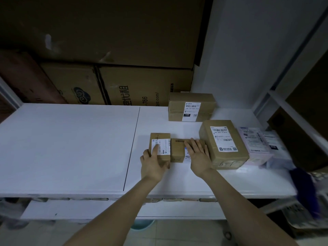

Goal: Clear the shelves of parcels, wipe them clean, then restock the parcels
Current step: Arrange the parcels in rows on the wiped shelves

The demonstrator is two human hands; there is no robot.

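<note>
The left hand (pixel 152 164) grips the labelled box (pixel 160 145) on the shelf (pixel 71 148); the right hand (pixel 198 155) rests straight fingers (pixel 195 143) on the middle box (pixel 177 150).

Behind the shelf (pixel 71 148) stand two brown cartons side by side. The cloud-logo carton (pixel 74 84) is on the left. The lettered carton (pixel 145 86) on the right carries printed characters turned on their side. A bigger carton (pixel 106 27) lies across the top of both. At the far left there is a dark red thing (pixel 23 75); what it is, I cannot tell. The white wall (pixel 248 50) fills the upper right. Near the right edge a blurred blue-purple object (pixel 305 189) shows above a white basket (pixel 298 212). Below, on the tiled floor (pixel 177 231), part of a round teal container (pixel 142 225) is visible.
</note>
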